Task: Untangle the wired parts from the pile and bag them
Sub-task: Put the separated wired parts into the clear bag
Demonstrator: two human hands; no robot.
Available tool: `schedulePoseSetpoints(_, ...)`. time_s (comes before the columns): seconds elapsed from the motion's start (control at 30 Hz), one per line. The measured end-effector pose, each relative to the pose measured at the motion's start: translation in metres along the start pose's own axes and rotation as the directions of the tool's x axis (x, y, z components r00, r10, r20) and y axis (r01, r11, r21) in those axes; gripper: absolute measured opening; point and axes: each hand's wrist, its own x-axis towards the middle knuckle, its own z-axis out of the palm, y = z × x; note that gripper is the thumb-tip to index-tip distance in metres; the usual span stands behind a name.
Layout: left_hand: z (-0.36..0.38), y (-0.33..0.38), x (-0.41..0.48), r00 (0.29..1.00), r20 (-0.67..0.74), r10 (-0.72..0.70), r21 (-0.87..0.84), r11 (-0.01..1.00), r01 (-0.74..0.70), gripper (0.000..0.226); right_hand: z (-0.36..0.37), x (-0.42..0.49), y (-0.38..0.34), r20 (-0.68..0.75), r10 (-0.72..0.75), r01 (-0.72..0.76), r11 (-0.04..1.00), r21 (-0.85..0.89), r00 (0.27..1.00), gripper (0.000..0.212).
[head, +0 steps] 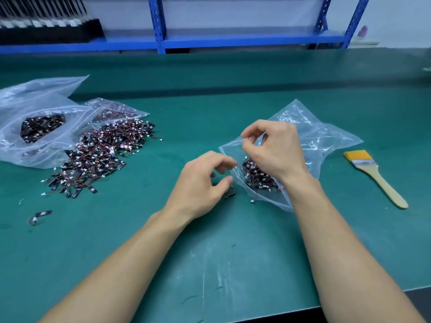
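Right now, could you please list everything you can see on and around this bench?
Loose wired parts: one pile, black with red wires and white plugs, left of centre on the mat.
Stray part: one, black, near left, apart from the pile.
Small bag: one, clear, centre right, some wired parts inside.
Other bags: two, clear, far left, parts inside.
Brush: one, yellow bristles, wooden handle, far right.
Mat: one, green, covering the bench.
Shelving: blue, behind the bench.
Right hand: fingers pinch the small bag's rim.
Left hand: fingers curled at that bag's mouth; grip unclear.
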Motion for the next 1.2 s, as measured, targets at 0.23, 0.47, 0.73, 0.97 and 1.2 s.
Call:
schedulePoseSetpoints(0.23, 0.006, -0.004, -0.003, 0.958, 0.247, -0.146, 0.274, 0.959, 0.076, 0.027, 0.002, 0.0, 0.001, 0.021, -0.003, 0.004, 1.0, -0.019, 1.0, 0.012)
schedulePoseSetpoints(0.47, 0.014, -0.002, 0.0, 0.996, -0.005, -0.084, 0.061, 0.995, 0.084, 0.011, 0.001, -0.001, 0.002, 0.034, 0.002, -0.001, 1.0, -0.012, 0.999, 0.011)
schedulePoseSetpoints(0.73, 0.034, 0.011, 0.006, 0.998, 0.037, -0.047, -0.106, 0.993, 0.051, 0.022, -0.003, 0.0, 0.002, 0.114, 0.068, -0.065, 0.997, -0.034, 0.991, 0.01)
schedulePoseSetpoints(0.97, 0.022, 0.007, -0.002, 0.977, 0.189, 0.096, 0.146, 0.981, -0.125, 0.01, -0.004, 0.0, 0.003, 0.155, 0.061, -0.043, 0.993, -0.113, 0.986, 0.009)
schedulePoseSetpoints(1.2, 0.039, 0.012, 0.004, 0.933, 0.327, 0.15, 0.288, 0.924, -0.25, 0.03, -0.004, 0.001, 0.004, 0.197, 0.151, -0.123, 0.982, -0.146, 0.969, 0.011)
